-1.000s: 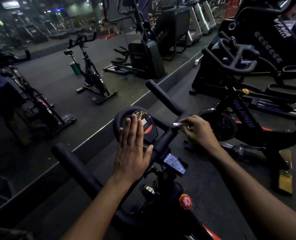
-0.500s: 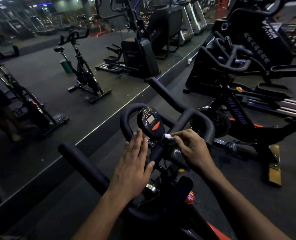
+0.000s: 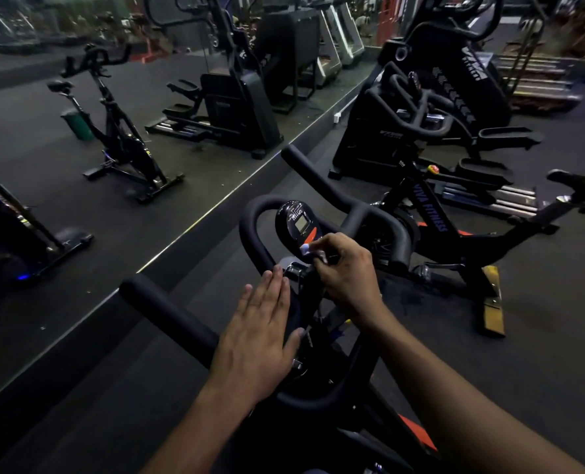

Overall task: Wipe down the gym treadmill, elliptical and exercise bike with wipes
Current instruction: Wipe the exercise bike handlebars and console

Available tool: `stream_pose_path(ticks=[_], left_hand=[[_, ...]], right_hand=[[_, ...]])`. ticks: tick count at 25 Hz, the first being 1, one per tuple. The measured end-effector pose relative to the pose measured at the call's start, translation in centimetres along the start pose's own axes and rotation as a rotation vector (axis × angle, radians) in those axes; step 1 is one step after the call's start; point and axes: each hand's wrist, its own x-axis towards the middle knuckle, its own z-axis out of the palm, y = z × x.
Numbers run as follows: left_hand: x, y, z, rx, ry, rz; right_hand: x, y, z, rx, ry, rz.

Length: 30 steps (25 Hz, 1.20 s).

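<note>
The exercise bike's handlebar (image 3: 321,186) fills the centre; a mirror wall edge (image 3: 215,213) runs from 7 to 1 o'clock on its left, bare floor (image 3: 540,336) lies at 3 o'clock. Left hand (image 3: 260,340) lies flat, fingers straight and together, on the handlebar loop. Right hand (image 3: 347,271) pinches a white wipe (image 3: 309,249), apparently folded small, against the console (image 3: 296,222) base at 12 o'clock of its fingertips.

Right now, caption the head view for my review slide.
Right hand pinches white wipe below black bike console; flat left hand rests on black handlebar.
</note>
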Motion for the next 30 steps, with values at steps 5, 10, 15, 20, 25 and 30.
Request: stream_pose_path(ticks=[5, 10, 15, 20, 25, 30], left_hand=[[-1.0, -0.1, -0.1, -0.024, 0.009, -0.004], [-0.9, -0.1, -0.1, -0.013, -0.008, -0.006], [-1.0, 0.1, -0.4, -0.044, -0.018, -0.026], [-1.0, 0.0, -0.8, -0.065, -0.033, -0.033], [-0.9, 0.1, -0.8, -0.096, -0.047, -0.038], [-0.9, 0.1, -0.7, -0.105, -0.043, -0.033]], right_hand=[[0.3, 0.2, 0.2, 0.121, 0.052, 0.124], [3.0, 1.0, -0.1, 0.003, 0.078, 0.152], [7.4, -1.3, 0.2, 0.019, 0.027, 0.094], [7.6, -3.8, -0.5, -0.154, -0.333, -0.49], [5.3, -1.5, -2.8, -0.315, -0.571, -0.902], [2.6, 0.7, -2.6, -0.259, -0.255, -0.671]])
